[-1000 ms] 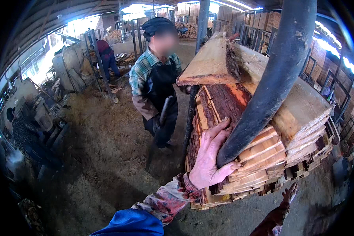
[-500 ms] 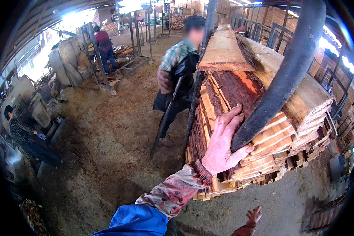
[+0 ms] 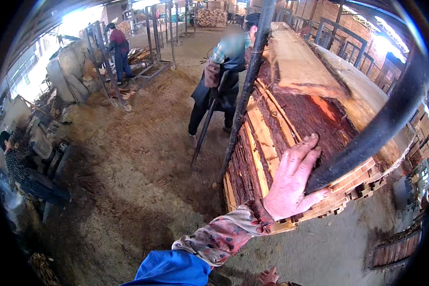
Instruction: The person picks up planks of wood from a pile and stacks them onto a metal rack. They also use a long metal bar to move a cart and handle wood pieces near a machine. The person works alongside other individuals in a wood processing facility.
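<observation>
My left hand (image 3: 292, 183) lies with its fingers stretched over the reddish-brown bark on the side of a tall stack of rough-sawn boards (image 3: 314, 71). Its thumb spreads out below the end of a thick dark curved bar (image 3: 372, 143), which crosses in front of the stack's right part. A floral sleeve and a blue cuff cover that forearm. Low at the bottom edge my right hand (image 3: 269, 276) shows small, fingers apart, holding nothing visible. A slanted dark metal post (image 3: 247, 95) stands along the stack's left side.
Past the post a co-worker (image 3: 221, 86) in a dark apron stands beside the stack, hand on a slanted dark bar (image 3: 206, 128). Two more people, one in red (image 3: 119, 52) and one in checks (image 3: 26, 167), are at the left. Metal racks (image 3: 152, 43) stand farther back.
The view has shifted, with the stack's near end and curved bar now farther right. My left hand stays on the bark. My right hand sits lower and farther left in the picture.
</observation>
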Tool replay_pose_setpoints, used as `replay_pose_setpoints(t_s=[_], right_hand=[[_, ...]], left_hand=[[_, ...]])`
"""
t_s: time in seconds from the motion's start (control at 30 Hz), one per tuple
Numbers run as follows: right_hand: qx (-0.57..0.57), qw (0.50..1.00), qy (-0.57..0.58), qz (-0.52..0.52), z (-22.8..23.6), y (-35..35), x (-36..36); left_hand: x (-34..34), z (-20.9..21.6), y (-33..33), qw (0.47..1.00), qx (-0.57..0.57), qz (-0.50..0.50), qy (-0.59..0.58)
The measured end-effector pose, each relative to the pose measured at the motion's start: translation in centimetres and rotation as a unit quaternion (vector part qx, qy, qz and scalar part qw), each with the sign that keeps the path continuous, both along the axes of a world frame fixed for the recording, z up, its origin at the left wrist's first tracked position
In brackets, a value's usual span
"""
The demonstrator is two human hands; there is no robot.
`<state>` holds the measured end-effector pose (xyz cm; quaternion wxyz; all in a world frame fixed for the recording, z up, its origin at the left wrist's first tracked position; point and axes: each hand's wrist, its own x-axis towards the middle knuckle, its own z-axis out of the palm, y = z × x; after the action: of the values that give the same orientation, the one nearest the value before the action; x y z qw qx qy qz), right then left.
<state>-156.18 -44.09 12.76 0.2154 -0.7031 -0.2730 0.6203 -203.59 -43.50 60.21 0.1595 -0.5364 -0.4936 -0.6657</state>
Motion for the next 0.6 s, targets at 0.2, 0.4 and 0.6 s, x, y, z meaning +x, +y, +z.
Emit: replay_pose_setpoints(t_s=[0.2, 0.4, 0.6], right_hand=[[-0.012, 1.000, -0.018, -0.005, -0.7, -3.6, -2.4], [0.003, 0.999, -0.008, -0.034, 0.1, -5.9, -4.6], [-0.032, 0.998, -0.060, 0.009, 0.9, -7.5, -8.0]], left_hand=[[-0.3, -0.2, -0.1, 0.999, 0.027, -0.029, -0.010], [-0.6, 0.0, -0.4, 0.997, 0.031, -0.065, -0.026], [-1.0, 0.0, -1.1, 0.995, 0.045, -0.082, -0.046]])
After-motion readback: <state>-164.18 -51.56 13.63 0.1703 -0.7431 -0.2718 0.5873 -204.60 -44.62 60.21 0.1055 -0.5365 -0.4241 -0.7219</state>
